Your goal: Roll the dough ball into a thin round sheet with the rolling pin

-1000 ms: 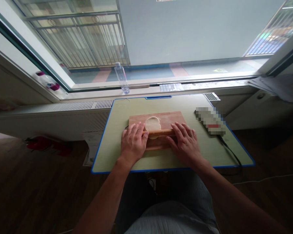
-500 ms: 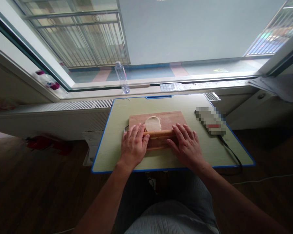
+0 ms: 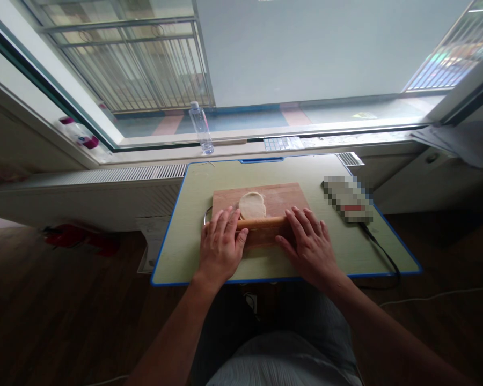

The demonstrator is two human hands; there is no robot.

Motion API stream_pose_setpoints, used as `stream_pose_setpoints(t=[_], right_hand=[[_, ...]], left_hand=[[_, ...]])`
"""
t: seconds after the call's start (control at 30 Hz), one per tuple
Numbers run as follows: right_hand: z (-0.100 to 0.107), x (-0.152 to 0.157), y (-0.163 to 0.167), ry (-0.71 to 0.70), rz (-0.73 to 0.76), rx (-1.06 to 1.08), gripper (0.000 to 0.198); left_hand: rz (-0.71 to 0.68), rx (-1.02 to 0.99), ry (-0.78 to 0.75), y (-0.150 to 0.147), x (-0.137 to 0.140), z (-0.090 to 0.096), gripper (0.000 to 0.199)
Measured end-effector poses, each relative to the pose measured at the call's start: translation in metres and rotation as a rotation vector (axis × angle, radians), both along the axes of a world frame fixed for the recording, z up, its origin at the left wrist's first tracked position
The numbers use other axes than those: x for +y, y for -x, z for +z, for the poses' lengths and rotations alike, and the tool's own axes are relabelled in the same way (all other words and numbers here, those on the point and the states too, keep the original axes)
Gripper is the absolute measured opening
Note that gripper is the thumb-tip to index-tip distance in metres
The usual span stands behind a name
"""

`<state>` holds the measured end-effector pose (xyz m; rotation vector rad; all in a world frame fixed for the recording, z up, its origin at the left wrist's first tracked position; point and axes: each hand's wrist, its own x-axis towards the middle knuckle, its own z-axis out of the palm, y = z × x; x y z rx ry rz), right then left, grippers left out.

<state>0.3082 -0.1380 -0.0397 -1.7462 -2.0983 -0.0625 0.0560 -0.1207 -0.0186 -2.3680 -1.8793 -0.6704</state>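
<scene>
A wooden rolling pin [image 3: 262, 223] lies crosswise on a wooden cutting board [image 3: 282, 193]. My left hand [image 3: 221, 244] holds its left end, fingers over the top and thumb on the near side. My right hand [image 3: 309, 241] grips the right end the same way, with the thumb pointing inward. Both ends of the pin are hidden under my hands. A thin, roundish sheet of pale dough [image 3: 252, 205] lies flat on the board, mostly beyond the pin. Its near edge meets the pin.
The board rests on a small light-green table [image 3: 177, 257] with a blue rim. On its right is a blurred-out device [image 3: 348, 201] with a black cable [image 3: 380, 247]. A clear bottle [image 3: 202, 128] stands on the windowsill, and another purple-capped bottle [image 3: 79, 134] is at left.
The rolling pin has moved slightly toward me, under both hands. The strip of dough that showed on its near side is now out of sight.
</scene>
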Motion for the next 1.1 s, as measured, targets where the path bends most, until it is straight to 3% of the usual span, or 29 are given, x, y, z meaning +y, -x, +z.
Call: stream_pose_setpoints(t=[0.6, 1.1], right_hand=[[-0.001, -0.015, -0.002, -0.013, 0.017, -0.012, 0.081], [-0.002, -0.021, -0.001, -0.007, 0.006, -0.03, 0.075]], left_hand=[[0.017, 0.032, -0.076, -0.002, -0.015, -0.011, 0.055], [0.036, 0.018, -0.025, -0.005, -0.023, -0.011, 0.057]])
